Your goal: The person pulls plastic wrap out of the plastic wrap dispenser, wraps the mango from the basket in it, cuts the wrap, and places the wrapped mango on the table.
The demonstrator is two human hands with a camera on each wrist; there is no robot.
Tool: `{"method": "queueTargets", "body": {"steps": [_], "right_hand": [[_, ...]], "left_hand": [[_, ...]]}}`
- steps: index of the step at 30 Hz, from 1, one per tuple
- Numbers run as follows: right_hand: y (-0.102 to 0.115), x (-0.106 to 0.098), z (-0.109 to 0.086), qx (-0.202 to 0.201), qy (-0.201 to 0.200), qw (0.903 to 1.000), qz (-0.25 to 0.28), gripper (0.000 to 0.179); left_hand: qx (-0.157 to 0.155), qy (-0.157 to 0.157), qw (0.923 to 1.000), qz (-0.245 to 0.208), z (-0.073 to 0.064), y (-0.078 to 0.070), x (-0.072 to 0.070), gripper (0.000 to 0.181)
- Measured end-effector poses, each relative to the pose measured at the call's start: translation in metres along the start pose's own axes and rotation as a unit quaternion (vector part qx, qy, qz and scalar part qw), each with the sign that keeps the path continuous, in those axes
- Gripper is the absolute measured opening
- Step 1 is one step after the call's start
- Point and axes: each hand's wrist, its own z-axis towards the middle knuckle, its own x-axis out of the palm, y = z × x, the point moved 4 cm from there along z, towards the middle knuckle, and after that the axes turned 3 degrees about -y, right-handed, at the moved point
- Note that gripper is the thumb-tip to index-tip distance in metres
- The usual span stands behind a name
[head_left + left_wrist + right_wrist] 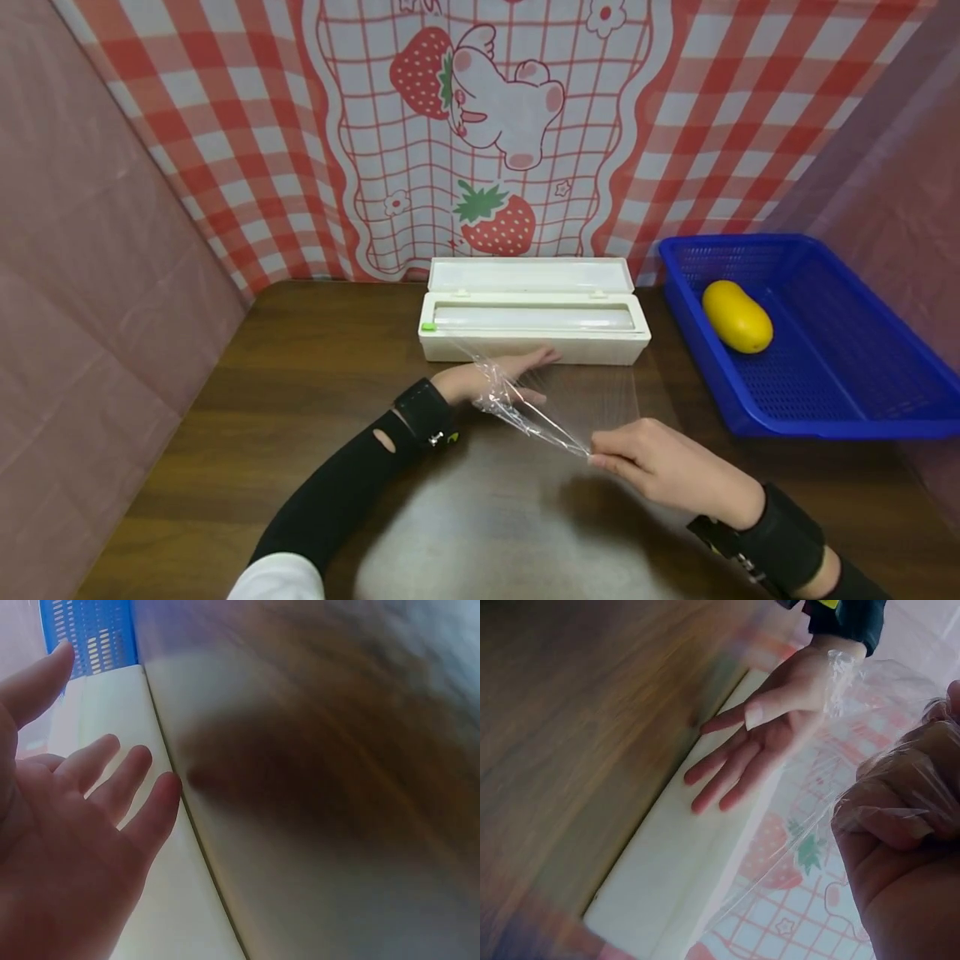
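Observation:
A white plastic wrap dispenser box (536, 349) stands at the back of the table with its lid (529, 275) up and the roll (534, 317) showing inside. From it a sheet of clear plastic wrap (525, 421) stretches forward, bunched along its left edge. My right hand (663, 462) pinches the front end of the wrap, thumb against curled fingers. The left hand (769, 720) lies with spread, straight fingers against the front face of the box, beneath the wrap, which bunches over its wrist side.
A blue plastic basket (750, 408) stands on the right, holding a yellow mango-like fruit (737, 317). A small green slider (428, 327) sits at the box's left end. Behind the brown wooden table (225, 433) hangs a red checked cloth (262, 142).

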Motion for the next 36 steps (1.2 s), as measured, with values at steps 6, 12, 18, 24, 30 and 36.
{"method": "queueTargets", "body": {"steps": [6,12,18,24,30,36], "right_hand": [[0.009,0.005,0.002,-0.003,0.019,0.9998,0.009,0.024],[0.019,0.009,0.001,-0.019,0.027,0.9992,0.023,0.025],[0.030,0.012,0.001,-0.032,0.049,0.9971,0.048,0.023],[0.039,0.009,-0.001,-0.035,0.059,0.9944,0.080,0.024],[0.048,0.006,-0.003,-0.086,0.068,0.9871,0.117,0.025],[0.056,0.009,-0.004,-0.127,0.094,0.9755,0.153,0.026]], "left_hand": [[-0.011,-0.003,0.9998,-0.016,0.006,-0.002,0.001,0.089],[-0.017,-0.001,0.9994,-0.030,0.010,-0.006,0.000,0.090],[-0.024,0.000,0.9993,-0.028,0.011,-0.006,0.001,0.086],[-0.020,-0.003,0.9992,-0.034,0.012,-0.004,0.001,0.084],[-0.012,-0.005,0.9995,-0.029,0.011,-0.003,0.000,0.083],[-0.018,-0.004,0.9995,-0.025,0.011,-0.003,-0.001,0.082]]}}
